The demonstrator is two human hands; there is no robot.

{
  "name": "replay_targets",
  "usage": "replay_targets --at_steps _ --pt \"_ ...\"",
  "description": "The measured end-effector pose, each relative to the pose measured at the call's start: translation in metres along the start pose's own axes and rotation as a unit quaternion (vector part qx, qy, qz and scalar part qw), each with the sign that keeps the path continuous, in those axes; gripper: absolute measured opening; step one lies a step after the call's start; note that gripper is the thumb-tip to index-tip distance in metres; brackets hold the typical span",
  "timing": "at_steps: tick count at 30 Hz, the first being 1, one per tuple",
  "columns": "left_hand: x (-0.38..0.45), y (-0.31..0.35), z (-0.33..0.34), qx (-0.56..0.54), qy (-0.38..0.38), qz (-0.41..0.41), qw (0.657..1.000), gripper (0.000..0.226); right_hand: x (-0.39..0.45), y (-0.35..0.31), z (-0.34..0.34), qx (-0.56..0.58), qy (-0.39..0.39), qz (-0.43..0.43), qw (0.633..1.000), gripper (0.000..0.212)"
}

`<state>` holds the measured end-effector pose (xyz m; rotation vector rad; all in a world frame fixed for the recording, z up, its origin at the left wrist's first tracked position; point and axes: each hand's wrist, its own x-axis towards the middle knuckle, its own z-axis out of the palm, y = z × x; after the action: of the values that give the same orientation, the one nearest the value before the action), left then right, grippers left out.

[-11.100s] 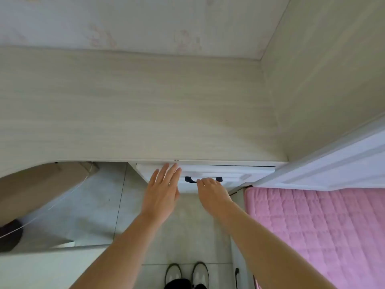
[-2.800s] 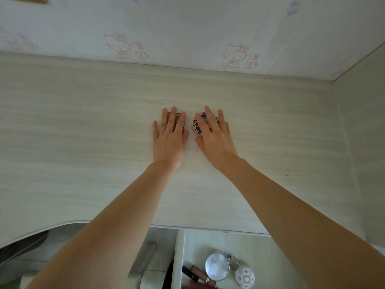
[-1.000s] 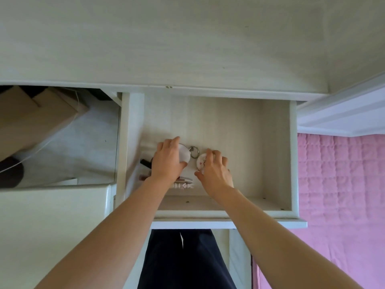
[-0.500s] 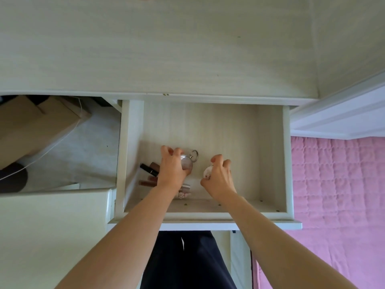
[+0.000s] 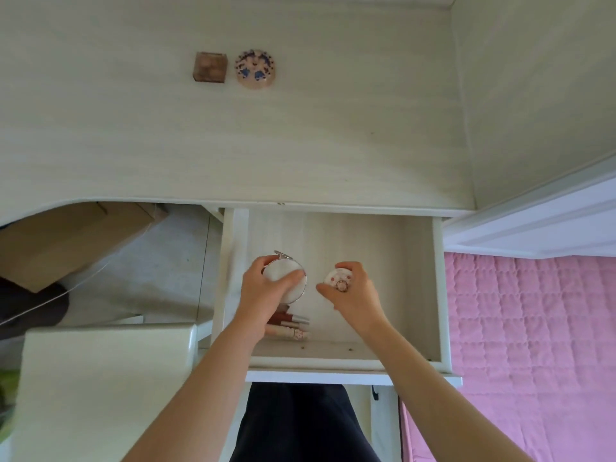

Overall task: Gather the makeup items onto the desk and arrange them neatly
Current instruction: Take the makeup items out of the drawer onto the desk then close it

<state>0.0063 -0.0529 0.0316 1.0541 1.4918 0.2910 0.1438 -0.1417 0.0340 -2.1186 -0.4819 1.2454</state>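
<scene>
Drawer (image 5: 423, 295) open: left hand (image 5: 263, 295) fingers clamp round mirror (image 5: 293, 283), right hand (image 5: 358, 295) pinches small compact (image 5: 337, 278), table-bound toward twelve o'clock.

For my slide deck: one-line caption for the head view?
Left hand lifts a round mirror, right hand a small floral compact, above the open drawer.

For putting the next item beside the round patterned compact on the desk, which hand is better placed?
The right hand: its small floral compact is already gripped, and it sits on the open side of the round patterned compact.
</scene>
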Motion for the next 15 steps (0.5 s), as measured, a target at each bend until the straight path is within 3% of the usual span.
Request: replay_targets --at_steps 8,13,15 --pt "-0.002 0.048 -0.029 -0.116 -0.017 -0.008 0.993 0.045 -0.004 -0.073 0.001 0.048 0.006 -0.026 0.999 0.047" --pt "0.021 0.085 -0.049 -0.167 -0.036 -0.004 0.985 0.067 0.011 -0.122 0.006 0.059 -0.005 -0.03 0.998 0.046" --pt "0.033 0.102 -0.057 -0.187 -0.034 0.007 0.982 0.056 0.021 -0.14 0.01 0.058 -0.005 -0.035 0.998 0.047"
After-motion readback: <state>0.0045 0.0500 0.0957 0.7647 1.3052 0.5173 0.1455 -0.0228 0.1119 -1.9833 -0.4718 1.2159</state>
